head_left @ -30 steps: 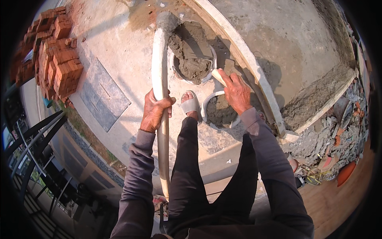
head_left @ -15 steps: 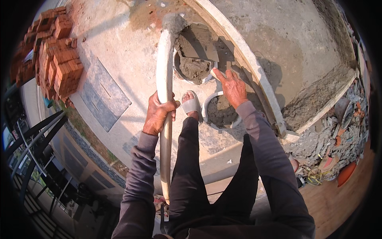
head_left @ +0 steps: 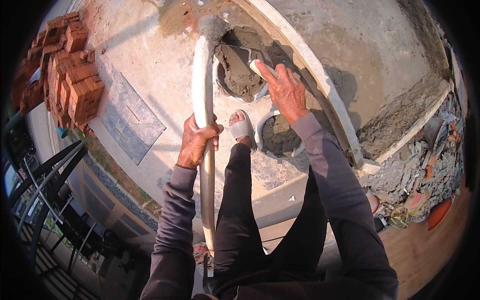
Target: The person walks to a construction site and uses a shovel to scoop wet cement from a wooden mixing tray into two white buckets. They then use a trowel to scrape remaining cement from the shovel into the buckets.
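Note:
My left hand (head_left: 199, 141) is wrapped round the long pale wooden handle of a hoe (head_left: 203, 85). Its mortar-caked head is at the far end, beside a white-rimmed bucket (head_left: 218, 84) of wet grey mortar (head_left: 244, 79). A trowel (head_left: 263, 71) is in my right hand (head_left: 287, 92), gripped by its light handle. The trowel blade shows nearly edge-on as a thin line over the mortar, close to the hoe head; whether it touches the hoe I cannot tell. Nearer me, below my right hand, stands a second bucket (head_left: 258, 131) with mortar inside.
Stacked red bricks (head_left: 82, 92) stand at the far left, near a grey rectangular cover (head_left: 131, 119) in the pavement. A curved concrete curb (head_left: 320, 75) runs past the buckets on the right. Rubble (head_left: 400, 182) lies beyond it. My sandalled foot (head_left: 241, 125) is between hoe and second bucket.
The trowel blade has turned from lying broad over the bucket to nearly edge-on, uncovering more mortar. My right hand has shifted slightly away from me and left. My left hand keeps its grip.

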Demonstrator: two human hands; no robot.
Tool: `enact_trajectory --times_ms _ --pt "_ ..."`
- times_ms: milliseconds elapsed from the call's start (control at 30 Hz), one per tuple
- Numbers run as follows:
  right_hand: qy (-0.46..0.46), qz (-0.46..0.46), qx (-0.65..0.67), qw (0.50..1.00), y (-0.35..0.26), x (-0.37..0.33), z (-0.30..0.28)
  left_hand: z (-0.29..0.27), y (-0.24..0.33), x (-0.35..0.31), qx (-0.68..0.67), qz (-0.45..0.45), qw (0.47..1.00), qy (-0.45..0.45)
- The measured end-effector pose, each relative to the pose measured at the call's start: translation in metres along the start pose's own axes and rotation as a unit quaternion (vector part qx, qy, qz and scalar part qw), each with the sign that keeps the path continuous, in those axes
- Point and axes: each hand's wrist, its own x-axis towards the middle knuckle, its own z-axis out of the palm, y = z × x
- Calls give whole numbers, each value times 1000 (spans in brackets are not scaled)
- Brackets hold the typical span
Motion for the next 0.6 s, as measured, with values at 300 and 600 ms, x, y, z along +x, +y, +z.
enact_trajectory --times_ms 300,600 --pt "-174 11 -45 984 -9 -30 41 6 7 -4 11 16 1000 5" --pt "-87 17 7 996 -2 -35 11 -6 7 -4 9 16 999 29"
